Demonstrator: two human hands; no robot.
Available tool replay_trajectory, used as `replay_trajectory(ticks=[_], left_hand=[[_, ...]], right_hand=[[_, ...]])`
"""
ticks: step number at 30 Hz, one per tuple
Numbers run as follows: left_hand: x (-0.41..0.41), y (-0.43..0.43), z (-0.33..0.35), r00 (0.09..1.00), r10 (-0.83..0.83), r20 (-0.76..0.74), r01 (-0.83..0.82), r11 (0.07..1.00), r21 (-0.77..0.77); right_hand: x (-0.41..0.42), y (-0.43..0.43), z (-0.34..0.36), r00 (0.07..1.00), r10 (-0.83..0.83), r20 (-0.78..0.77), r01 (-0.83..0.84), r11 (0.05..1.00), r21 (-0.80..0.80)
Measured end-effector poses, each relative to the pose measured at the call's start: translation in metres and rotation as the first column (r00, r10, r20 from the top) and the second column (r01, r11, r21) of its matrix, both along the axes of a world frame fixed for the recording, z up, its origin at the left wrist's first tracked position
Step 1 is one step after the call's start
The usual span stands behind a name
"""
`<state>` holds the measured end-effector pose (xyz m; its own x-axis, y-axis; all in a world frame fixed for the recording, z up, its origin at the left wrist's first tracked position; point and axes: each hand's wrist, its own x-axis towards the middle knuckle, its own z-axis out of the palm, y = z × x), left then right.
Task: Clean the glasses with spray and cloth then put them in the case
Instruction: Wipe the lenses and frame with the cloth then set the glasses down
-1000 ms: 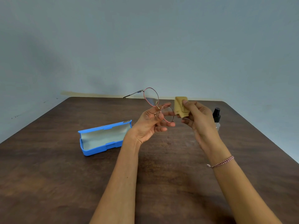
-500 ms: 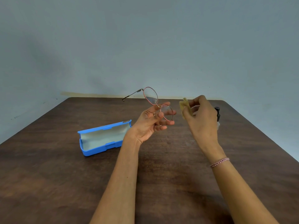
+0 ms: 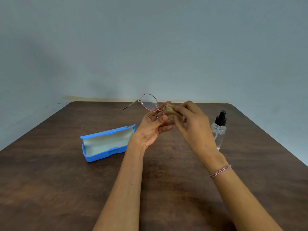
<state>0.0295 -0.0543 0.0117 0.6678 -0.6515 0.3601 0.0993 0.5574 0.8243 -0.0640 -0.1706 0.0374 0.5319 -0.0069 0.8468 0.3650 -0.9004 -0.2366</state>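
I see the left hand (image 3: 150,129) pinching the glasses (image 3: 149,102) at the bridge, raised above the desk (image 3: 50,189). The right hand's (image 3: 191,125) fingers (image 3: 179,109) press the cloth (image 3: 173,112) on one lens. The open case (image 3: 106,144) sits toward the left edge, the spray bottle (image 3: 219,129) toward the right.

Landmark: open blue case (image 3: 106,144) on worktop (image 3: 50,189).
- Left of case, in front of case: bare worktop, free passage.
- Behind case: bare strip to far edge.
- Right of case: left forearm (image 3: 126,180) and right forearm (image 3: 233,189) cross the worktop, raised hands block the way.
- Far right of case: spray bottle (image 3: 219,130) upright, just beside right hand (image 3: 191,124); bare worktop beyond bottle.
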Motion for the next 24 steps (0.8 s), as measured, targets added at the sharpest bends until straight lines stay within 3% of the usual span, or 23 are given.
replay_trajectory(ticks=[4,9,17,24], left_hand=[[-0.004,-0.002,0.002,1.000,0.012,0.017,-0.013,0.999,0.034],[0.000,0.008,0.002,0.999,0.024,0.031,-0.022,0.998,-0.051],[-0.006,0.008,0.003,0.999,-0.029,0.021,0.030,0.999,-0.037],[-0.003,0.012,0.001,0.999,-0.046,0.025,0.048,0.996,-0.075]], right_hand=[[-0.001,0.000,0.001,0.998,-0.025,0.060,0.024,1.000,0.012],[-0.006,0.002,0.003,0.989,0.144,-0.029,-0.146,0.987,-0.072],[-0.001,-0.002,0.002,0.999,0.018,0.038,-0.018,1.000,-0.012],[-0.006,0.001,0.002,0.990,0.141,-0.011,-0.142,0.987,-0.070]])
